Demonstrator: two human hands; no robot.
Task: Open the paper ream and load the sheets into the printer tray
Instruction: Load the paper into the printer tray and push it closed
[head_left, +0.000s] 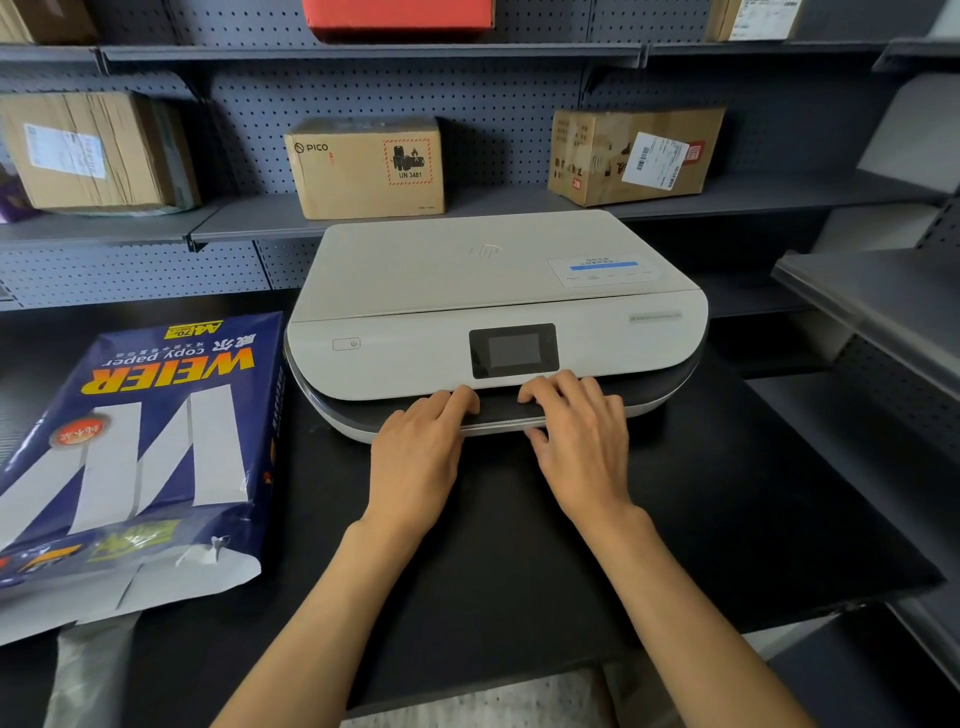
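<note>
A white printer (467, 291) with a small dark screen stands on the black shelf (727, 509), lid closed. Its dark paper tray (498, 410) runs along the front edge and looks pushed in. My left hand (421, 447) and my right hand (576, 431) both rest on the tray front, fingers curled over its top edge, the right thumb under the lip. The blue paper ream (135, 452) marked "WEIER copy paper" lies to the left of the printer. Its near end is torn open with a white flap showing. No loose sheets are in view.
Three cardboard boxes (369, 166) (98, 150) (634, 153) sit on the grey shelf behind the printer, in front of a pegboard wall. A red box (400, 15) is on the top shelf. Grey shelving (883, 312) juts out at the right.
</note>
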